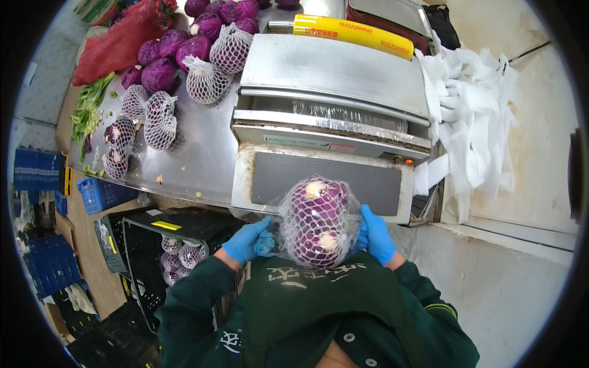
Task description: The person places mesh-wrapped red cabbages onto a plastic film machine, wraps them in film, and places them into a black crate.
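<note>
Two cabbages [319,222]: round, purple, sleeved in white foam net, film-wrapped.
Left hand [250,241]: blue glove, gripping wrap.
Right hand [375,235]: blue glove, cupping bundle.
Wrapping machine [331,116]: brushed steel.

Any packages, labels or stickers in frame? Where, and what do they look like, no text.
Film roll box: long yellow carton, on top of the wrapping machine.
Machine label: narrow strip, white with a red patch, front edge.
Crate sticker: small yellow rectangle on black crate, lower left.
</note>
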Available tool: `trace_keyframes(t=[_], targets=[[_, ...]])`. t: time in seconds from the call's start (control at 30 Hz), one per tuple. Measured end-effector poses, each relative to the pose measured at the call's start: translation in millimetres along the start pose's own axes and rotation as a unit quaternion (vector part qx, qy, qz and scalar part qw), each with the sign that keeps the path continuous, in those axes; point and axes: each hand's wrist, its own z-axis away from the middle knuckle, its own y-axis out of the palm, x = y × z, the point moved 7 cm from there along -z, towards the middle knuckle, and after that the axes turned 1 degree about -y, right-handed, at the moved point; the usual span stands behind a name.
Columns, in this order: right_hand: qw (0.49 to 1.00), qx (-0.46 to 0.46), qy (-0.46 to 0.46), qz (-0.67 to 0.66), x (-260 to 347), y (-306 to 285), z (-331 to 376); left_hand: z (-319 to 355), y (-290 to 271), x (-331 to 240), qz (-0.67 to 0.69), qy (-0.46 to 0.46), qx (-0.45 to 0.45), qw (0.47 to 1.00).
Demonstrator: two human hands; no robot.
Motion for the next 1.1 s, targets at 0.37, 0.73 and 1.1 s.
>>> trace_keyframes(t=[0.37, 0.73, 1.1], targets=[[0.788, 0.023, -0.383, 0.480, 14, 60, -4, -78, 90, 11, -0.366, 0.233, 0.208, 0.877], [0.563, 0.013, -0.751, 0.344, 165, 107, 140, 65, 199, -43, -0.291, 0.333, 0.354, 0.824], [0.555, 0.070, -0.727, 0.398, 210, 169, 78, 80, 231, -47, -0.391, 0.206, 0.422, 0.791]])
